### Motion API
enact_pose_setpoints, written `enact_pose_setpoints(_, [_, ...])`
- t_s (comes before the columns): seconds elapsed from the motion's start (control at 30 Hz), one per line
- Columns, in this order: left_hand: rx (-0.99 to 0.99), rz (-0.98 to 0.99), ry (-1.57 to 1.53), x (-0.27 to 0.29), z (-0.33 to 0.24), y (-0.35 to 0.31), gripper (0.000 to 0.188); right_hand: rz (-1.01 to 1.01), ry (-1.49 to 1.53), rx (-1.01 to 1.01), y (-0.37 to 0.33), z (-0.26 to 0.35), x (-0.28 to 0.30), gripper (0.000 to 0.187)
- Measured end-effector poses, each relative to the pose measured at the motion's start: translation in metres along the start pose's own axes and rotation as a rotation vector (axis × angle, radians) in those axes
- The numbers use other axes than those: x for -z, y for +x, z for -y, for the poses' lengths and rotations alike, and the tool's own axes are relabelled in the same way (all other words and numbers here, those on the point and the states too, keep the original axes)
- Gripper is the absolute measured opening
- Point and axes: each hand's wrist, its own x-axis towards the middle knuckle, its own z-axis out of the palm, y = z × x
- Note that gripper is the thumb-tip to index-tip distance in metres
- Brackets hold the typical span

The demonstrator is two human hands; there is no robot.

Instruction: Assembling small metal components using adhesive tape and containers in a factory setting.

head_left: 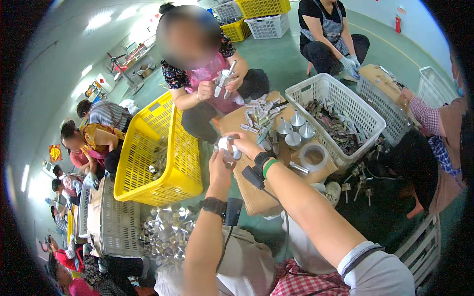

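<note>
My left hand point(220, 166) and my right hand point(245, 146) meet over the near left part of the cardboard-topped work surface point(256, 195). Between their fingers they grip a shiny whitish round piece point(227, 144), partly covered by the fingers; its exact kind is unclear. To the right of my right hand stand several funnel-shaped metal parts point(293, 138), with a thick translucent ring point(313, 157) beside them. Farther back lies a heap of small flat metal pieces point(261, 112). A short metal tube point(298, 168) rests near the ring.
A yellow crate point(185, 170) stands left, a white crate point(370, 129) of metal pieces right. Shiny metal parts point(168, 232) are heaped at lower left. Opposite, a co-worker's hands point(206, 90) hold metal pieces. Another gloved person point(349, 64) sits farther back. Long-stemmed parts point(358, 182) lie at right.
</note>
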Motion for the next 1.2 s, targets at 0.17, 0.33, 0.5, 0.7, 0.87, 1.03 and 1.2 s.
enact_pose_setpoints(0.17, [0.013,-0.006,-0.014,-0.003,0.0,-0.001,0.016,-0.004,0.009,0.0,0.001,-0.002,0.005,0.028])
enact_pose_setpoints(0.33, [0.022,-0.011,0.004,0.002,-0.002,0.0,0.015,-0.033,-0.038,0.025,0.001,-0.002,0.005,0.028])
enact_pose_setpoints(0.5, [-0.015,-0.009,0.021,0.002,-0.005,-0.005,0.016,-0.038,-0.09,-0.008,-0.001,0.002,0.003,0.028])
enact_pose_setpoints(0.7, [0.004,0.01,0.009,0.003,-0.006,-0.003,0.015,-0.026,0.058,-0.059,0.005,-0.002,0.008,0.027])
enact_pose_setpoints(0.87, [0.0,-0.011,0.031,0.005,-0.006,-0.002,0.016,0.073,0.074,-0.145,0.001,0.004,0.011,0.038])
enact_pose_setpoints(1.03, [0.001,-0.017,0.019,0.003,-0.008,-0.003,0.016,0.097,0.06,-0.213,-0.008,0.019,0.012,0.041])
enact_pose_setpoints(1.2, [0.016,-0.027,0.048,0.006,-0.007,-0.002,0.017,0.109,0.081,-0.195,-0.006,0.012,0.012,0.038])
